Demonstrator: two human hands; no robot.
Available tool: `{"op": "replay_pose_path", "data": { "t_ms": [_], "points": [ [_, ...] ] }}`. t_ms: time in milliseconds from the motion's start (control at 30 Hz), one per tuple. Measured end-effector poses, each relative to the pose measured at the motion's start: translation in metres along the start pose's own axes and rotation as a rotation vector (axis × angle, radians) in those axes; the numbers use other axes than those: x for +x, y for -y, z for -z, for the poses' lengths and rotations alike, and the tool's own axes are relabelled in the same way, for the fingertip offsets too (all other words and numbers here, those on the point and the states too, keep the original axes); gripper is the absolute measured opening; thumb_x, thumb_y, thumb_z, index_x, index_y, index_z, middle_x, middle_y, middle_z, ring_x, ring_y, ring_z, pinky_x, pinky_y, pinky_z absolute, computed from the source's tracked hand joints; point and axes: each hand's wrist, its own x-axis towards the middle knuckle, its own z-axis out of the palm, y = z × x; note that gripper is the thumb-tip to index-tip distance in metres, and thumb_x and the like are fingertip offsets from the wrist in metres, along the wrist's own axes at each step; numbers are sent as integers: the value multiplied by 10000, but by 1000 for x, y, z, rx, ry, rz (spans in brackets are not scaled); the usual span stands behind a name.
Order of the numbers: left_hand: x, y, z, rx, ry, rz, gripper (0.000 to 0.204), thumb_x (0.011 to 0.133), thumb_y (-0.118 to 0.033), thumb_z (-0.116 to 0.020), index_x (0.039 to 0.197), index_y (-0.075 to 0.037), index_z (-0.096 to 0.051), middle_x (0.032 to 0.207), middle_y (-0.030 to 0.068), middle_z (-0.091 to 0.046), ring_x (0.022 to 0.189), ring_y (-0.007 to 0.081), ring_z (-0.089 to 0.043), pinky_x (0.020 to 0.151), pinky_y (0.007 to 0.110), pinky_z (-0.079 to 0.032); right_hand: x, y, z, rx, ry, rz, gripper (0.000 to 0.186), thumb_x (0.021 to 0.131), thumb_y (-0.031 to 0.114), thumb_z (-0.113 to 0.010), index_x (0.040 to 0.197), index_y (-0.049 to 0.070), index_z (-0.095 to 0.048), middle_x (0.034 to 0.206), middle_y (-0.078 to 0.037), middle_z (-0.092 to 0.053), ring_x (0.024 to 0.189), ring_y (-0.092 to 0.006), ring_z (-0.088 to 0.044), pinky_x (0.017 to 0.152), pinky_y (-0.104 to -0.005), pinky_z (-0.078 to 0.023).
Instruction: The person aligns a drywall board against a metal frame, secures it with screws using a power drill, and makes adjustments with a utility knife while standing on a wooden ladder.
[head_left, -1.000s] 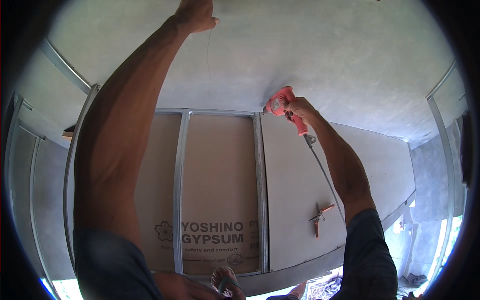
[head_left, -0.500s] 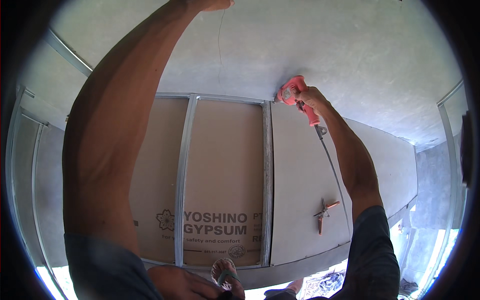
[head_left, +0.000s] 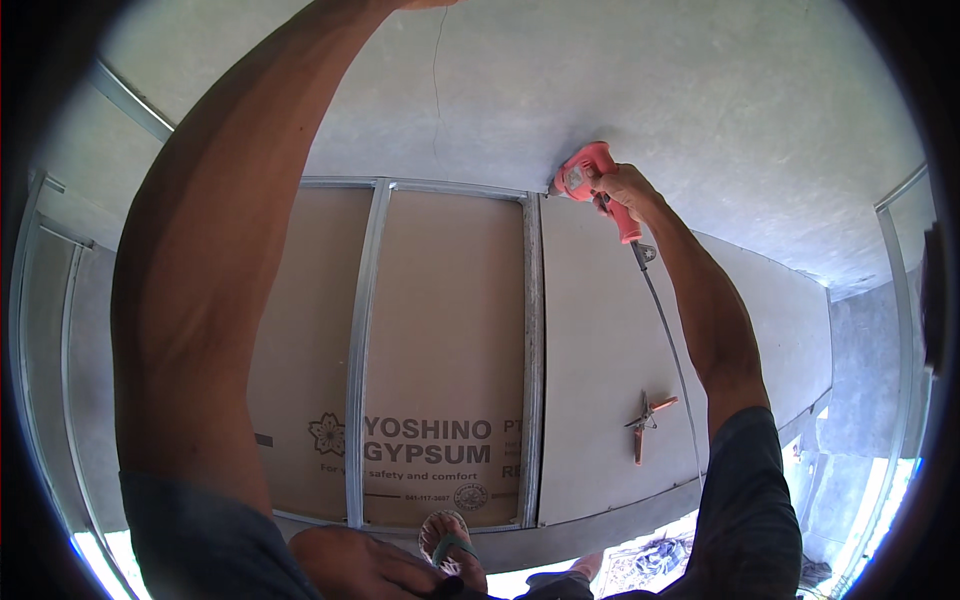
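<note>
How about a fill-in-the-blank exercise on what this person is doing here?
1. The right hand grips a red power ____.
2. The left hand shows at the picture's ____ edge.
3. The printed brown panel is to the ____ of the orange-handled tool.
4. A green-strapped sandal is worn on a ____.

Missing words: drill; top; left; foot.

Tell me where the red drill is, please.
In the head view, the drill is upper right of centre, in the right hand, near the metal frame.
</note>
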Motion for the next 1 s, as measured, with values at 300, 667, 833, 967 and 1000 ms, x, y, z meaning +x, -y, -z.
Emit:
{"op": "replay_pose_path", "data": {
  "t_ms": [300,667,833,967,1000],
  "points": [
    [0,-2,-3,24,-24,25,1321,840,-273,-823,1523,-4,275,1600,311,246,1486,560,-14,1249,543,-212,-9,5,-4,23,2,-6,395,938,400,-728,960,22,-614,750,-52,-590,583,-156,-579,492,-346,-447],
    [2,-6,-4,88,-5,19,1328,841,-308,-817,1506,45,276,1582,347,250,1487,561,5,1252,546,-177,-5,-5,4,37,18,5,375,947,379,-716,968,18,-614,756,-55,-592,597,-158,-584,508,-347,-454],
    [2,-5,-3,50,8,27,1321,848,-303,-810,1503,47,281,1575,349,267,1483,569,34,1245,580,-156,-7,-2,-2,51,20,27,367,953,372,-707,982,18,-615,753,-54,-592,595,-157,-577,512,-348,-456],
    [1,-7,-3,77,-4,22,1324,853,-317,-805,1498,44,294,1568,353,281,1475,584,43,1238,591,-161,-9,-4,0,57,7,16,365,953,370,-706,985,17,-618,755,-51,-593,605,-156,-578,519,-342,-460],
    [-1,-10,-2,27,23,26,1325,854,-323,-803,1497,46,295,1564,358,284,1473,587,46,1237,590,-162,-11,-5,3,79,12,28,366,951,369,-709,985,16,-618,756,-50,-593,610,-155,-581,520,-339,-462]
  ]
}}
